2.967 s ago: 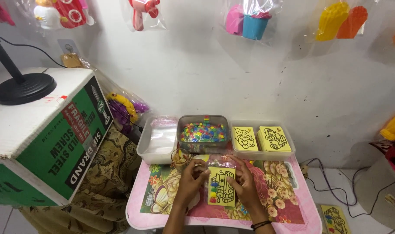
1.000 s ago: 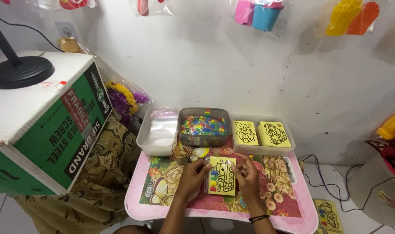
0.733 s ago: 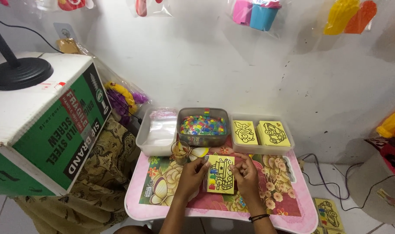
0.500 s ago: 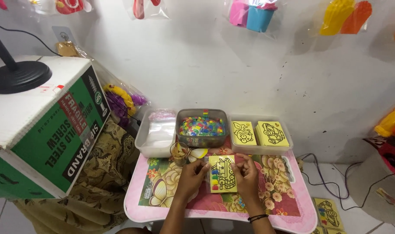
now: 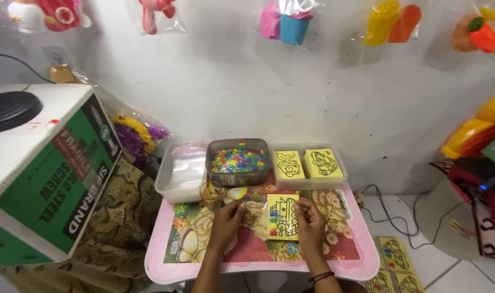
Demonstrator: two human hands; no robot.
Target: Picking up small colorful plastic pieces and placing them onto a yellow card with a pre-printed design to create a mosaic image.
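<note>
Both hands worked a yellow sand-art card [image 5: 283, 217] on the pink table [image 5: 361, 260]

The right hand [image 5: 310, 220] pinched the card's edge; the left hand [image 5: 226, 220] rested loosely curled beside it, holding nothing visible; next colouring would call for the bead tub [image 5: 238, 161] just beyond them

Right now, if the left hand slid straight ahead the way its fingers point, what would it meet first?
Most likely the small amber cup, just beyond the left hand. Behind it sits the clear tray of plastic bags. Depth is hard to judge from overhead.
</note>
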